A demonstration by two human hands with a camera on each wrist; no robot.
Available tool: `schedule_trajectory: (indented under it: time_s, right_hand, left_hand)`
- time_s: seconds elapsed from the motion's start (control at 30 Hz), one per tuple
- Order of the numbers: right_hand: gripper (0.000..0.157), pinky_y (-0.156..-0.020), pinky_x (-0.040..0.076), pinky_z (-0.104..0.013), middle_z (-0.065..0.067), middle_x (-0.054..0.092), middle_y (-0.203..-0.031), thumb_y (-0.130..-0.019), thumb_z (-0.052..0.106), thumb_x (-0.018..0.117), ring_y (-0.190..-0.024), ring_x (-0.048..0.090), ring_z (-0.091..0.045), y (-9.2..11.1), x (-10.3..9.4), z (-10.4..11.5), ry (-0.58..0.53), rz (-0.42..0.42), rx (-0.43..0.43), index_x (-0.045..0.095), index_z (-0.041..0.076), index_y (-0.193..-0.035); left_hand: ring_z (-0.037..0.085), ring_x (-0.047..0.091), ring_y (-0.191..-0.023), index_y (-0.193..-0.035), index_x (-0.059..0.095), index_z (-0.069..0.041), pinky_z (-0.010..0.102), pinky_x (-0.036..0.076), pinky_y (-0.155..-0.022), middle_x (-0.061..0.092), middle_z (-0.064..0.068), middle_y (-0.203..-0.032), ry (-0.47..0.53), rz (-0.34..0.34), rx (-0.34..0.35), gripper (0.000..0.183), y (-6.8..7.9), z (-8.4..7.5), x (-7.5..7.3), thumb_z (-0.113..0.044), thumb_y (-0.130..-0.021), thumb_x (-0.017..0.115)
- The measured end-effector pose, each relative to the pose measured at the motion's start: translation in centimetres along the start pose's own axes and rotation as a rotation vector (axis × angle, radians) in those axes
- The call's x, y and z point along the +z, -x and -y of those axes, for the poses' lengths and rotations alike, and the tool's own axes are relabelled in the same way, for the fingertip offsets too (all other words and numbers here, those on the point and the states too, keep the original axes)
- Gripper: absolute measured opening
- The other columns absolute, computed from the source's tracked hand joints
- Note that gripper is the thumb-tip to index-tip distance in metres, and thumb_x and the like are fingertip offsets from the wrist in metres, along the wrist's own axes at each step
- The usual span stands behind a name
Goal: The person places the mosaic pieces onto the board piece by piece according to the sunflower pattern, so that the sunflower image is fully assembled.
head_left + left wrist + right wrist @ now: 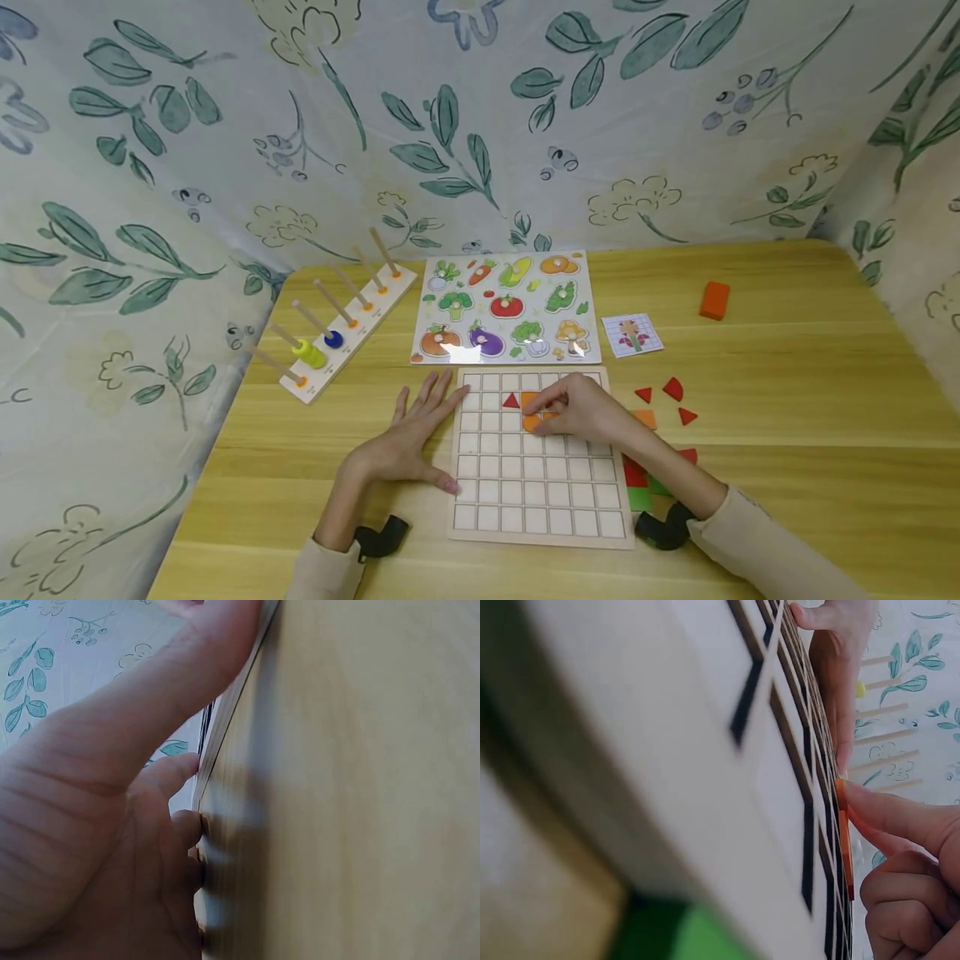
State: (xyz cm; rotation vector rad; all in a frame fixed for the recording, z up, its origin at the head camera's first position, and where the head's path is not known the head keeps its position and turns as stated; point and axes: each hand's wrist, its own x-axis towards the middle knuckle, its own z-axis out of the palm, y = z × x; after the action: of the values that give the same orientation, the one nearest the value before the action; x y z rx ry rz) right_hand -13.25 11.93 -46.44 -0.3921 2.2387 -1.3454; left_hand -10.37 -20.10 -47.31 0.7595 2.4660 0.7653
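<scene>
A wooden grid board [525, 521] lies on the table with raised lines around its square cells. My left hand [405, 442] is spread along its left side, index fingertip and thumb at the edge. In the left wrist view the fingers [176, 771] lie low beside the board's side. My right hand [588, 412] reaches over the upper cells, pinching an orange piece with a rounded edge [531, 423] between thumb and index finger. In the right wrist view, the thumb meets the orange piece [841, 793] at the grid. A red triangle [512, 401] sits just left, and more orange shows partly hidden under the hand.
Right of the board lie loose red pieces [672, 388], a green piece [639, 499] and an orange block [715, 300]. A pattern card [632, 335] and a vegetable puzzle [506, 307] are behind. A peg stand [348, 337] with beads stands at left.
</scene>
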Motion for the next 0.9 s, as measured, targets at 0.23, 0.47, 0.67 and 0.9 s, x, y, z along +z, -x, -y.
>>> schedule_trajectory:
  time_s: [0.23, 0.47, 0.67, 0.9]
  right_hand:
    - [0.017, -0.051, 0.025, -0.018, 0.006, 0.04, -0.057, -0.082, 0.009, 0.087, -0.054, 0.032, -0.009, -0.04, 0.22, -0.08, 0.006, -0.021, 0.006, 0.083, 0.01, -0.099]
    - [0.017, -0.05, 0.023, -0.018, 0.005, 0.04, -0.055, -0.082, 0.008, 0.087, -0.053, 0.031, -0.01, -0.25, 0.42, -0.29, 0.007, -0.042, 0.003, 0.083, 0.01, -0.098]
    - [0.017, -0.05, 0.022, -0.019, 0.005, 0.037, -0.054, -0.083, 0.008, 0.086, -0.053, 0.029, -0.01, -0.25, 0.55, -0.43, -0.002, -0.033, -0.002, 0.083, 0.009, -0.1]
    - [0.022, -0.052, 0.022, -0.019, 0.006, 0.033, -0.059, -0.084, 0.015, 0.086, -0.055, 0.03, -0.01, 0.06, 0.3, -0.73, -0.013, 0.003, 0.005, 0.083, 0.015, -0.105]
  left_hand:
    - [0.036, -0.023, -0.16, -0.169, 0.005, -0.022, 0.07, -0.02, -0.122, -0.019, 0.01, -0.174, -0.002, 0.0, 0.002, 0.134, -0.04, -0.01, 0.02, -0.052, -0.071, 0.092]
    - [0.037, -0.023, -0.159, -0.168, 0.006, -0.021, 0.07, -0.02, -0.121, -0.019, 0.01, -0.174, 0.005, -0.009, 0.008, 0.135, -0.05, 0.03, 0.09, -0.051, -0.07, 0.093]
    - [0.037, -0.023, -0.16, -0.168, 0.006, -0.02, 0.07, -0.02, -0.121, -0.019, 0.011, -0.174, 0.004, -0.007, 0.009, 0.134, 0.02, 0.1, 0.14, -0.05, -0.07, 0.093]
    - [0.037, -0.023, -0.16, -0.169, 0.005, -0.022, 0.069, -0.02, -0.122, -0.019, 0.01, -0.174, -0.004, -0.001, 0.012, 0.134, 0.06, 0.18, 0.12, -0.051, -0.071, 0.092]
